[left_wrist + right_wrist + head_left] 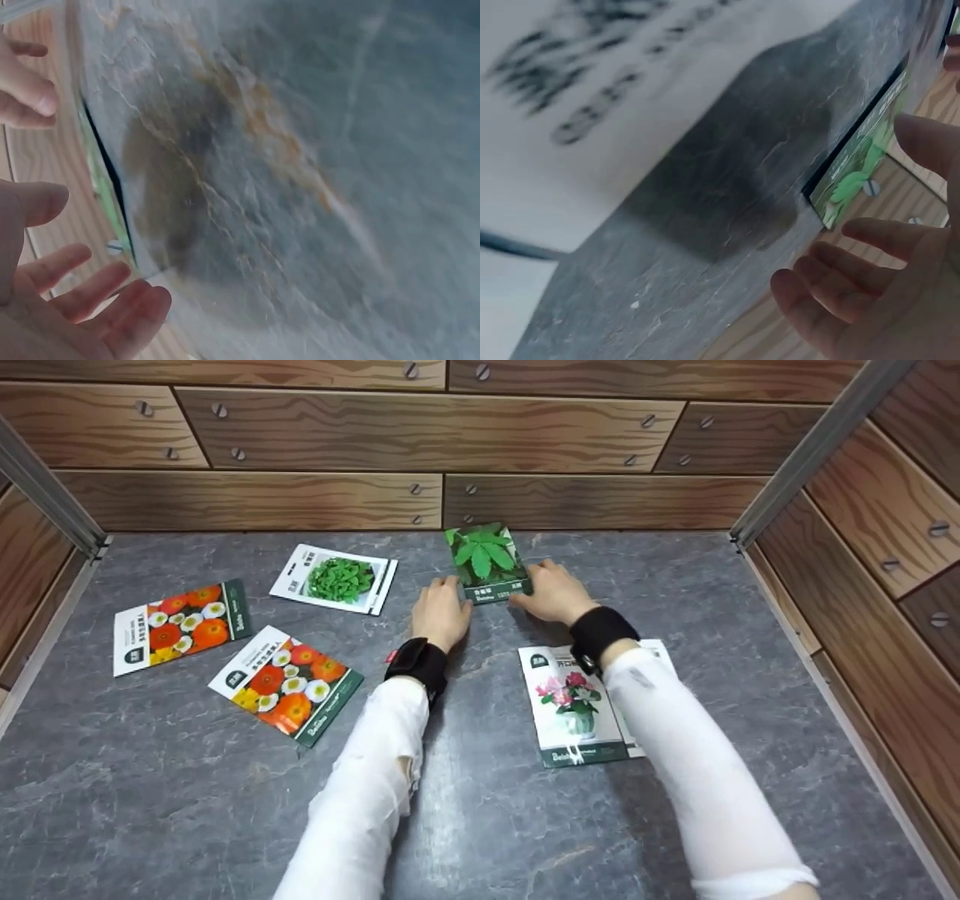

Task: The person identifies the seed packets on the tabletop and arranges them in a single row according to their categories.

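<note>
A seed packet with a green leaf picture (484,556) lies at the back of the table, close to the wooden wall. My left hand (441,613) is at its lower left corner, and my right hand (556,591) is by its lower right side. In the left wrist view, the left hand (90,307) has loosely bent fingers beside the packet's edge (109,184). The right wrist view has the right hand (877,281) with spread, relaxed fingers around the leaf packet (855,176). Whether either hand touches it is unclear.
Two orange-flower packets (180,622) lie apart at the left, with a green-herb packet (330,579) behind. Under my right forearm, a pink-flower packet (574,709) partly covers another white packet (660,654). Wood-patterned walls (420,431) enclose the grey table (480,825).
</note>
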Motion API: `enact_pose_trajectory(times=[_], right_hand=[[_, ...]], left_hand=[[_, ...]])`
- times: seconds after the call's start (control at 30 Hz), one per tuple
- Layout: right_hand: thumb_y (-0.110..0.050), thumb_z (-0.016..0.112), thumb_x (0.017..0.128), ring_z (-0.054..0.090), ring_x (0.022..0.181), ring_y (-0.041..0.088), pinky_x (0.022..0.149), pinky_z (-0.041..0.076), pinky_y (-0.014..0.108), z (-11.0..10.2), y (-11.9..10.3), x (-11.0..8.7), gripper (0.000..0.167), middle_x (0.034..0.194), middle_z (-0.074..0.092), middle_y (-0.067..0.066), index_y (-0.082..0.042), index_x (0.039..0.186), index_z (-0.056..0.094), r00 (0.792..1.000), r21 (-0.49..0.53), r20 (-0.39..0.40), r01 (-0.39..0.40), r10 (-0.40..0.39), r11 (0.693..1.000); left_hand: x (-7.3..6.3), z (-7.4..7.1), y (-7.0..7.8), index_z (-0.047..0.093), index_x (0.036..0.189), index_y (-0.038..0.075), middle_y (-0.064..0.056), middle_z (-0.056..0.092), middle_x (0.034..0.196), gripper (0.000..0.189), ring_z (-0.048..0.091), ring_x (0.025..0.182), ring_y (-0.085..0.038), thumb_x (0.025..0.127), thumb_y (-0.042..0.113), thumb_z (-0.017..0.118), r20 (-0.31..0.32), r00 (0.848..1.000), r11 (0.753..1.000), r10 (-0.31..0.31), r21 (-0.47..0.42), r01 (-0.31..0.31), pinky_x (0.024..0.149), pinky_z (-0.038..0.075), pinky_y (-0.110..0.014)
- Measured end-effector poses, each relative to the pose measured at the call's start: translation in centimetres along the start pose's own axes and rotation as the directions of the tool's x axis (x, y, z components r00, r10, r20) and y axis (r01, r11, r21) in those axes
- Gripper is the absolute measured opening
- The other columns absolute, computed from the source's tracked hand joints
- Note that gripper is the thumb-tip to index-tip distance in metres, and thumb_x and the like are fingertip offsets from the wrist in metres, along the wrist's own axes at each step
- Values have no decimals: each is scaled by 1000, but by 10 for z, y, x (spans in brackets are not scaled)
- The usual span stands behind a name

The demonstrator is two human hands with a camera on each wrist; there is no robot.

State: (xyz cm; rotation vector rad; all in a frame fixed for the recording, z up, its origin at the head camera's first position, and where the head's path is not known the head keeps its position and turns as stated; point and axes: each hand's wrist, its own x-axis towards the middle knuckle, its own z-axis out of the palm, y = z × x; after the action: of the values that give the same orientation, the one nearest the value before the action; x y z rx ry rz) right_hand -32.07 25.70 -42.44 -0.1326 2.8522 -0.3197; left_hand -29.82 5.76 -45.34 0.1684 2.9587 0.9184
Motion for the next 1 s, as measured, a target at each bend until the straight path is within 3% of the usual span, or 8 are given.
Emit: enact_pose_trajectory(times=[0.17, 0.37, 0.5, 0.6, 0.73, 0.87, 1.0], right_hand=[[-39, 49, 109, 25, 160, 51, 131, 27, 63, 0, -4, 8, 66, 170, 25, 33, -5, 164, 34, 1000, -34, 12, 5, -5, 999], [-38, 47, 109, 29, 158, 52, 132, 27, 60, 3, -10, 9, 64, 168, 29, 34, -3, 162, 36, 998, -68, 54, 29, -25, 997], [-38, 50, 108, 40, 152, 51, 129, 34, 57, 7, -15, 10, 62, 160, 44, 34, 1, 157, 45, 997, -89, 39, 64, -61, 994], [-37, 54, 107, 54, 141, 48, 122, 44, 55, 10, -19, 10, 56, 146, 59, 32, 4, 144, 57, 996, -75, 1, 85, -86, 994], [-35, 60, 104, 64, 127, 45, 112, 51, 54, 12, -25, 9, 47, 131, 70, 29, 6, 126, 68, 997, -2, -49, 66, -66, 998], [-31, 62, 101, 61, 132, 46, 115, 50, 54, 14, -29, 10, 51, 139, 65, 31, 8, 135, 62, 997, 116, -73, 17, -9, 993], [-22, 63, 100, 57, 138, 45, 120, 47, 53, 12, -29, 11, 56, 146, 60, 31, 9, 145, 52, 993, 254, -105, -24, 52, 967]], left_hand=[[4, 7, -1, 54, 152, 8, -20, 57, 154, 49, 58, 141, -39, 106, 24, 60, 26, 1000, 1000, -4, 17, 3, 117, 51, -51], [5, 11, 1, 54, 153, 13, -18, 55, 156, 48, 54, 144, -37, 106, 24, 58, 44, 999, 997, 0, 79, -3, 114, 52, -55], [6, 13, 1, 58, 149, 10, -18, 55, 156, 45, 51, 147, -35, 106, 24, 57, 51, 999, 992, 4, 128, -10, 114, 52, -58], [4, 14, 1, 64, 141, 4, -17, 58, 153, 41, 53, 145, -35, 106, 23, 57, 29, 1000, 992, 0, 122, -4, 113, 52, -59], [-1, 15, 5, 71, 130, -1, -19, 67, 141, 34, 62, 136, -36, 104, 18, 59, -13, 1000, 999, 2, 35, -1, 110, 55, -56], [-4, 16, 12, 67, 136, -2, -24, 70, 135, 37, 66, 129, -41, 103, 14, 60, -24, 1000, 994, -13, -107, 10, 110, 55, -52], [-5, 14, 16, 61, 143, -2, -27, 66, 140, 43, 64, 132, -42, 103, 11, 58, -49, 994, 960, -99, -267, 82, 114, 52, -49]])
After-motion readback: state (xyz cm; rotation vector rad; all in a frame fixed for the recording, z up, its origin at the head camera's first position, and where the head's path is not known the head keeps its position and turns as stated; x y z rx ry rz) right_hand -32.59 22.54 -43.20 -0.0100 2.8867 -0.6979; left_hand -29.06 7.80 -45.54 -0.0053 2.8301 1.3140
